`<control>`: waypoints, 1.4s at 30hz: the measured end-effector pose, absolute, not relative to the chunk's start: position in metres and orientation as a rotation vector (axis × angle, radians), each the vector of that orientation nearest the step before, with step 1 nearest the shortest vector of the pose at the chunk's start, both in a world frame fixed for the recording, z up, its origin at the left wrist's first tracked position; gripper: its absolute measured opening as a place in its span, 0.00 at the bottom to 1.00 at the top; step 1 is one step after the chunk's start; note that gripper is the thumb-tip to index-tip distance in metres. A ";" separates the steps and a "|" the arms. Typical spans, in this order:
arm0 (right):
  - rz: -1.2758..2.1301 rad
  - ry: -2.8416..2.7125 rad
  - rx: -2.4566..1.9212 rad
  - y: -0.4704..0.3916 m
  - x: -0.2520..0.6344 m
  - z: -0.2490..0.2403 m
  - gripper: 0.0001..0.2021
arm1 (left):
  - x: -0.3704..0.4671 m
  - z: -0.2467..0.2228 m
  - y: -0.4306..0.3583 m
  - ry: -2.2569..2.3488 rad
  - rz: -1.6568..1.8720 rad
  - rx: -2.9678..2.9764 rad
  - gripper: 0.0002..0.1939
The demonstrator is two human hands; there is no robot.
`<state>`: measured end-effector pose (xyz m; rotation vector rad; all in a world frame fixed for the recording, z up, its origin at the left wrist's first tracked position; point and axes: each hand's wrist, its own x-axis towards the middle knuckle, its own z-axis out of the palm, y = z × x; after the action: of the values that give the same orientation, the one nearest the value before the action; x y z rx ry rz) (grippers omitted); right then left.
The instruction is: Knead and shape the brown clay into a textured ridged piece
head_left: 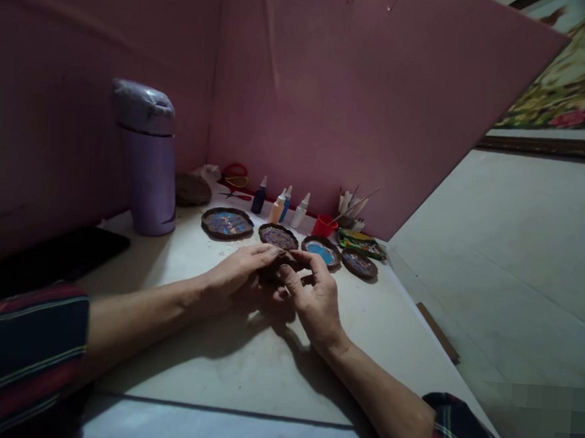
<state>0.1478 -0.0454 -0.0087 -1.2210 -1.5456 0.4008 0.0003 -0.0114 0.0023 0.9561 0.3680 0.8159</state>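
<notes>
A lump of dark brown clay (283, 262) is held between both hands, above the white table and in front of the painted dishes. My left hand (241, 272) grips it from the left, thumb on top. From the right, my right hand (315, 290) pinches it with bent fingers and thumb. Just behind the hands lie a brown dish with purple specks (277, 236) and a brown dish with blue inside (323, 252). The clay's underside is hidden by the fingers and shadow.
A tall purple bottle (150, 169) stands at the left, near a larger brown lump (192, 190). Behind are red-handled scissors (236, 175), small paint bottles (277, 208) and a red cup (325, 226). Two more dishes, one left (227, 223), one right (359, 264), flank the middle ones.
</notes>
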 end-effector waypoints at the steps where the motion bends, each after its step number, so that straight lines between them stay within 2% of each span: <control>1: 0.386 -1.567 -1.217 -0.045 0.148 -0.009 0.14 | 0.001 0.001 -0.011 0.387 0.833 0.982 0.08; 8: 0.438 -1.596 -1.171 -0.047 0.144 -0.008 0.11 | 0.003 -0.002 -0.006 0.515 0.868 1.207 0.12; 18: 0.530 -1.506 -1.156 -0.052 0.140 -0.003 0.06 | 0.003 0.007 -0.015 0.573 0.876 1.438 0.07; 26: 0.709 -1.390 -1.171 -0.044 0.142 -0.008 0.06 | 0.002 0.002 -0.012 0.628 0.834 1.476 0.08; 34: 0.765 -1.450 -1.148 -0.042 0.144 -0.011 0.13 | 0.002 0.004 -0.009 0.606 0.827 1.211 0.10; 38: 0.781 -1.407 -1.122 -0.040 0.146 -0.011 0.11 | 0.000 0.005 -0.010 0.630 0.798 1.261 0.11; 42: 0.963 -1.151 -1.104 -0.039 0.145 -0.009 0.08 | -0.002 0.002 -0.012 0.627 0.855 1.599 0.12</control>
<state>0.1455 -0.0386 -0.0086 -1.1042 -1.1506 0.9634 -0.0017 -0.0119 0.0020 1.5994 0.6271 0.8549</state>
